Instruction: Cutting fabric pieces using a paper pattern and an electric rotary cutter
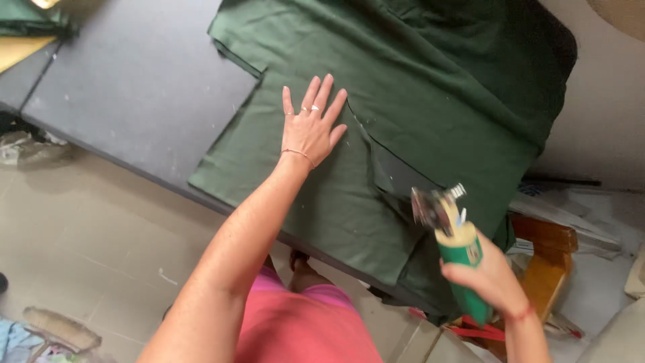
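Left hand: the left hand [313, 128] lies flat at the centre of the frame, palm down and fingers spread, pressing on the green fabric [430, 101]; it holds nothing.
Rings and bracelet: thin rings show on two fingers and a fine bracelet sits at the wrist.
Right hand: the right hand [489, 277], at the lower right of the frame, is closed round the green handle of an electric cutter [451, 232].
Cutter: its metal head points up and left and is blurred; it sits over the near right edge of the fabric, and I cannot tell whether it touches the cloth.
Hands together or apart: well apart, the left on the cloth, the right off its near right edge.
Fabric: dark green cloth spread from the centre to the upper right of the frame, hanging over the near edge of the worktop; a cut line runs down from beside the left hand towards the cutter, with a dark gap open along it.
Worktop: the dark grey worktop [134, 87] shows bare at the upper left of the frame.
Floor: pale tiles [87, 228] fill the lower left.
Stool: a wooden stool [547, 255] stands at the lower right, behind the right hand.
Clothing: pink garment at the bottom centre.
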